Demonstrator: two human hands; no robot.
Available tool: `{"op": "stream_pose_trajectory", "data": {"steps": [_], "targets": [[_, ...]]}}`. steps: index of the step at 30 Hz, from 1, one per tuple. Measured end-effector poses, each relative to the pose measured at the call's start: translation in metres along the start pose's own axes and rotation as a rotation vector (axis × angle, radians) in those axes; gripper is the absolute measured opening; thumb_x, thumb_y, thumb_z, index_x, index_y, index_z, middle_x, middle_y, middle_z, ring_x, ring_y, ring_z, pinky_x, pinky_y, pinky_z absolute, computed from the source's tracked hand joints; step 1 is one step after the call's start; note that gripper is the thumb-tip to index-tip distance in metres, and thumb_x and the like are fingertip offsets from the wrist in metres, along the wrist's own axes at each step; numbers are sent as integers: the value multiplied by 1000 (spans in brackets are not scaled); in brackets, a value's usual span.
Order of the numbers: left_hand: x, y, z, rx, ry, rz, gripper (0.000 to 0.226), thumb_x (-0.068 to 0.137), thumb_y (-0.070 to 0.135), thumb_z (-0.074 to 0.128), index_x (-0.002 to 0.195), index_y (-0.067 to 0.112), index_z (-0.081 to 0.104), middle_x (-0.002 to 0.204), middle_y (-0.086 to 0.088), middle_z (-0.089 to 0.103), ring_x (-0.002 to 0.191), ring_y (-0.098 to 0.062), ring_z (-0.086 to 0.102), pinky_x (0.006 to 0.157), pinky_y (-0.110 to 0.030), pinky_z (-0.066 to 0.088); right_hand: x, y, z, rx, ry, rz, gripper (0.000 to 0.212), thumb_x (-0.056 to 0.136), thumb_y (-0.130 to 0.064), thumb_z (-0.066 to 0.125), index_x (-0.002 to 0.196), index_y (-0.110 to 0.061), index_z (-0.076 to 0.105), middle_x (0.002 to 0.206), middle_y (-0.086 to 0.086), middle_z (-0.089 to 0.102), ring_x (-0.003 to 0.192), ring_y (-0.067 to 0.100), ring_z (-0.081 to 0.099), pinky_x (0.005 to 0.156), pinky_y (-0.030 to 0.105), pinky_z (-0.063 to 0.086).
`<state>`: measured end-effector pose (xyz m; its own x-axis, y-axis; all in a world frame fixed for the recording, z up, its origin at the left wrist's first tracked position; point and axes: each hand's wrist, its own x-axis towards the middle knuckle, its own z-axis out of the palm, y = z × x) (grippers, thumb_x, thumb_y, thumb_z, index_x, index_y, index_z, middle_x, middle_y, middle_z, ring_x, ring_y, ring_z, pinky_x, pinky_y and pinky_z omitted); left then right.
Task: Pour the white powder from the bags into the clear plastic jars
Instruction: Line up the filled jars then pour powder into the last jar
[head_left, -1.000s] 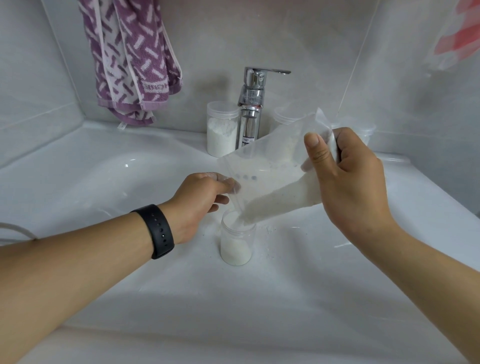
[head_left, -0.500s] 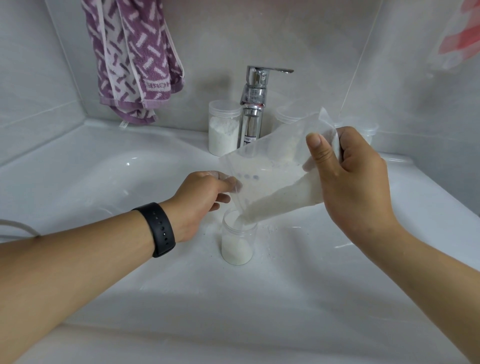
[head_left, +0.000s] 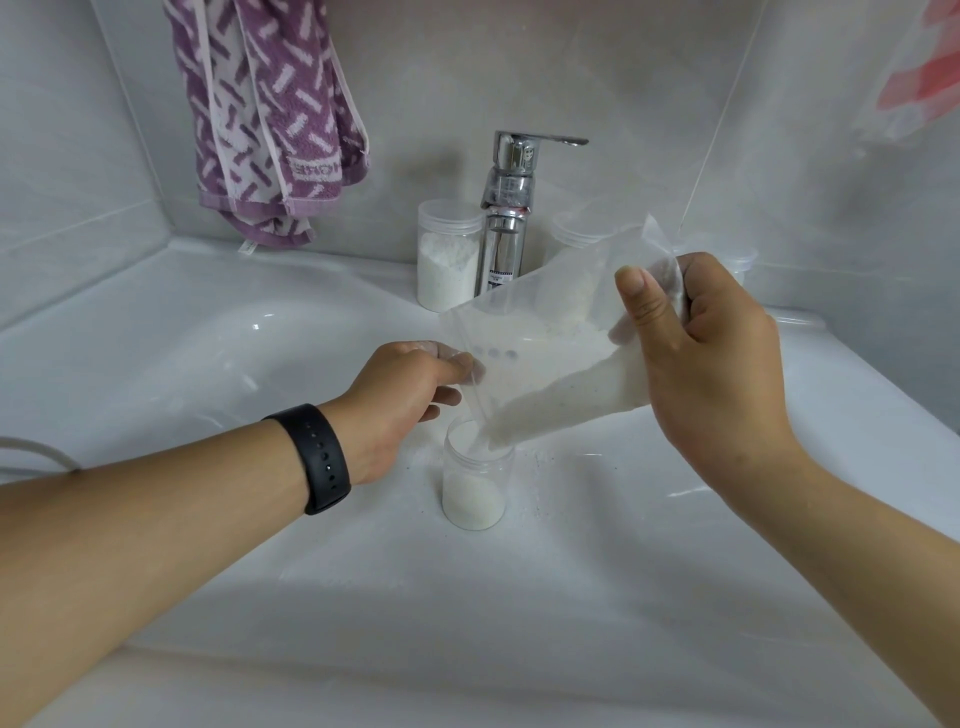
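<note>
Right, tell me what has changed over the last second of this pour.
Hardly anything. The clear plastic bag stays tilted, white powder running from its lower corner into the open clear plastic jar in the white basin. The left hand still pinches the bag's mouth edge and the right hand still grips its raised end. The jar's fill shows no clear rise.

Two bare forearms, no sleeves, a black watch band (head_left: 317, 457) with small strap holes worn on the left wrist, right wrist unadorned
</note>
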<state>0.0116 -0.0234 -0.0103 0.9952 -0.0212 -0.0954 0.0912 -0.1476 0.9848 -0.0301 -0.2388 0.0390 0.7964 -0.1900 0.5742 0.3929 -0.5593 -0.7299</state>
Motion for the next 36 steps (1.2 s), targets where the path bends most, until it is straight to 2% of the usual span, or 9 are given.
{"op": "stream_pose_trajectory", "data": {"steps": [16, 23, 36], "targets": [[1, -1, 1, -5, 22, -8, 18, 97, 25, 63, 87, 20, 77, 92, 10, 75, 85, -13, 63, 83, -28, 47, -1, -3, 1, 20, -16, 11, 38, 99, -49, 58, 88, -12, 56, 73, -7, 71, 55, 2, 48, 50, 12, 37], [1, -1, 0, 5, 19, -7, 18, 98, 25, 62, 88, 19, 76, 91, 10, 74, 83, -12, 63, 80, -27, 46, -3, -7, 0, 7, -28, 16, 33, 99, -47, 59, 83, -19, 53, 74, -7, 71, 50, 1, 45, 48, 11, 35], [3, -2, -1, 4, 13, -20, 19, 98, 24, 61, 87, 20, 76, 94, 10, 75, 86, -13, 64, 81, -27, 46, -3, -7, -1, 27, -31, 32, 34, 97, -50, 60, 87, -19, 57, 75, -8, 71, 53, 1, 48, 50, 10, 36]]}}
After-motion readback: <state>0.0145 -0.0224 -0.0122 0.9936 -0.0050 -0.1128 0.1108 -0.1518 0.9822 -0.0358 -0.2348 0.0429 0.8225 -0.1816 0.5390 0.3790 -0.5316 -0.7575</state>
